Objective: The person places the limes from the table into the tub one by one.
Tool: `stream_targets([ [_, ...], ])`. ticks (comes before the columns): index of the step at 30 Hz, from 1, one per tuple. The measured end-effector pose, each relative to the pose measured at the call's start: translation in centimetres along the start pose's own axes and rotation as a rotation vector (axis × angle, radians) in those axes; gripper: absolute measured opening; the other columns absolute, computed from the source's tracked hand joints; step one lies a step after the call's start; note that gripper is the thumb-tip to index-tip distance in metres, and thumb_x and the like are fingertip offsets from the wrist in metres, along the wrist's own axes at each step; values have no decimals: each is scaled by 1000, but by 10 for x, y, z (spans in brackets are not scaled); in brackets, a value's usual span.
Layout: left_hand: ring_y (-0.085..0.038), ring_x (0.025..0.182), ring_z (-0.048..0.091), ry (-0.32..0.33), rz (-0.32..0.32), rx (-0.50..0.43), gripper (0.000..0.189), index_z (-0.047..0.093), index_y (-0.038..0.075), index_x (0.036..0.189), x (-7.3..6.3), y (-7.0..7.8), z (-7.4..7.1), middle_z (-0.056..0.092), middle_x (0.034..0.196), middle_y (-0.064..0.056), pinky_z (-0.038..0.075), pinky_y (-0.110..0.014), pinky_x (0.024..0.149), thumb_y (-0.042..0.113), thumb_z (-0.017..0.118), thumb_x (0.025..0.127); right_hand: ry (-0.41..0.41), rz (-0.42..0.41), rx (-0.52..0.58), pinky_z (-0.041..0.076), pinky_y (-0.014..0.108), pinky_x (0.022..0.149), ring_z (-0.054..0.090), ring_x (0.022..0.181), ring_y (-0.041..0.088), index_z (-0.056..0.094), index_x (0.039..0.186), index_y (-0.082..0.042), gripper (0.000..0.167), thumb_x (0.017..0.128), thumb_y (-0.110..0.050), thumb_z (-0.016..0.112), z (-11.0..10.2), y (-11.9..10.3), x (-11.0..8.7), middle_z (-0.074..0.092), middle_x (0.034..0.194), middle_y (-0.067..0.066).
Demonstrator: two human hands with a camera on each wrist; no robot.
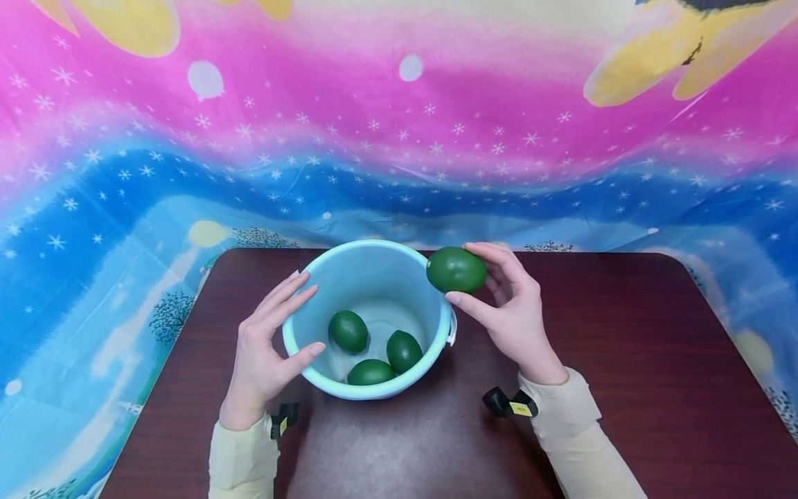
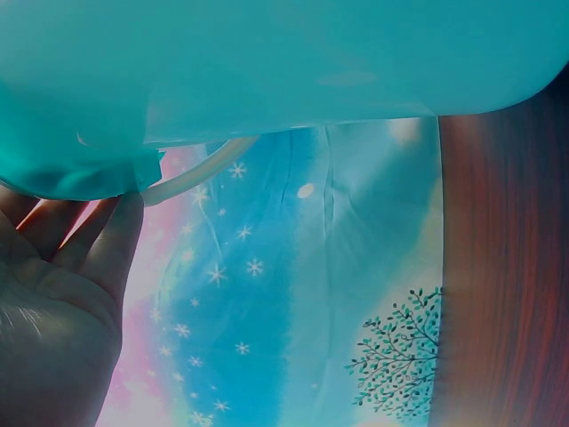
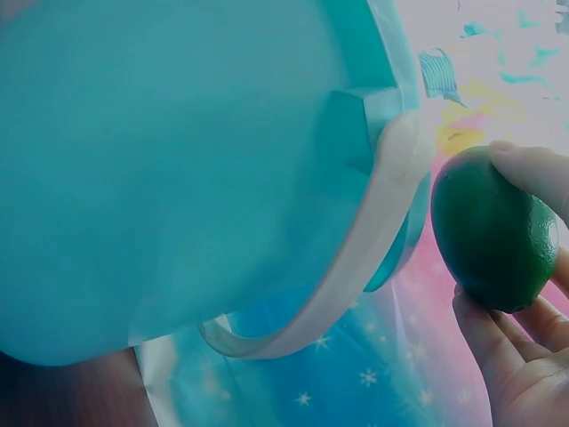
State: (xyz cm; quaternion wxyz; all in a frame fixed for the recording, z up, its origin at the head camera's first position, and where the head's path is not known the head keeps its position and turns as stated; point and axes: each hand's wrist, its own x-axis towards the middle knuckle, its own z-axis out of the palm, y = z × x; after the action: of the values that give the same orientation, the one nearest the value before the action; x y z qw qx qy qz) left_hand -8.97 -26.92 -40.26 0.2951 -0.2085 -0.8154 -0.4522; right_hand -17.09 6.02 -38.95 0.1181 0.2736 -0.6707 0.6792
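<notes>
My right hand (image 1: 514,308) pinches a glossy, dark green oval fruit (image 1: 457,270) between thumb and fingers. It hovers at the right rim of a light blue bucket (image 1: 368,392), overlapping that rim in the head view. From the right wrist, the fruit (image 3: 489,233) shows beside the bucket's wall (image 3: 160,178). Inside lie three similar fruits: one at the left (image 1: 348,331), one at the right (image 1: 404,351) and one near the front (image 1: 370,372). My left hand (image 1: 264,353) rests at the bucket's left rim with fairly straight fingers, their tips reaching over it.
The bucket stands on a dark brown wooden table (image 1: 623,360). A whitish handle (image 3: 347,258) hangs down its outer side. Behind the table rises a pink and blue snowflake-patterned cloth (image 1: 436,125). Black cameras are strapped to both wrists.
</notes>
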Motion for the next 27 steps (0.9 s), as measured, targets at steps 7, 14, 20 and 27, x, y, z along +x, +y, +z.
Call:
stream_targets([
  [7,-41,138,45,-4,-6,11,75,67,-3,131,-9,-21,1,58,141,-20,39,-26,109,58,74,86,-12,4,5,49,42,100,59,118,35,62,139,-7,70,76,15,82,3,-1,-2,53,136,14],
  [14,-38,139,44,-12,-9,13,73,68,1,132,-11,-26,0,58,143,-16,40,-27,108,56,77,84,-25,1,10,49,43,100,58,119,35,61,139,-7,70,76,16,81,7,-2,-4,54,136,14],
  [20,-36,140,44,-14,-4,13,72,67,3,134,-10,-26,0,57,144,-13,40,-28,108,55,77,84,-31,2,1,50,42,99,59,119,35,61,139,-8,72,75,17,82,9,-3,-4,54,137,13],
  [27,-35,140,44,-20,-13,19,70,68,5,133,-11,-26,-1,58,144,-12,40,-29,109,52,79,83,-39,-2,-4,50,42,100,58,120,35,62,139,-9,72,74,17,82,13,-4,-3,55,136,12],
])
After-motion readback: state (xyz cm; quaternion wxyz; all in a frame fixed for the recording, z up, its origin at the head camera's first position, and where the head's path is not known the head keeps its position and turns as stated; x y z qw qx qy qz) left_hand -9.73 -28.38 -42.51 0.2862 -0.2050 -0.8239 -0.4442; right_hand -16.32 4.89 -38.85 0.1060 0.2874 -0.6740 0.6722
